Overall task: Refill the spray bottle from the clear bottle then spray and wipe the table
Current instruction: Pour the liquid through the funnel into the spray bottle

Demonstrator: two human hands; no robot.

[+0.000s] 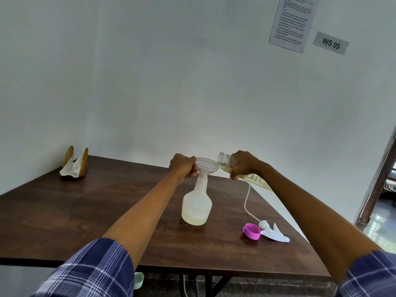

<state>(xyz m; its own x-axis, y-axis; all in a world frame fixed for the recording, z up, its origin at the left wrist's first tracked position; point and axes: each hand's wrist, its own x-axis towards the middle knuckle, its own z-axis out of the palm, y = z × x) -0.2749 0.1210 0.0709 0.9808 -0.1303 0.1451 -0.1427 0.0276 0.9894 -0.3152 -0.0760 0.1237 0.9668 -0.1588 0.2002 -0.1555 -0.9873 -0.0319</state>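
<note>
A white translucent spray bottle (196, 205) stands upright on the dark wooden table (85, 211) with pale yellow liquid at its bottom. A white funnel (205, 166) sits in its neck. My left hand (184, 165) grips the funnel's rim on the left. My right hand (245, 163) holds the clear bottle (226, 161) tilted, its open mouth over the funnel; yellowish liquid shows inside it. The spray head (273, 232) with its long tube lies on the table to the right, beside a pink cap (251, 231).
A wooden napkin holder (75, 165) with white tissues stands at the table's far left corner by the wall. The table's right edge runs close past the spray head. A pale green cup (138, 279) is under the table. A doorway opens at the right.
</note>
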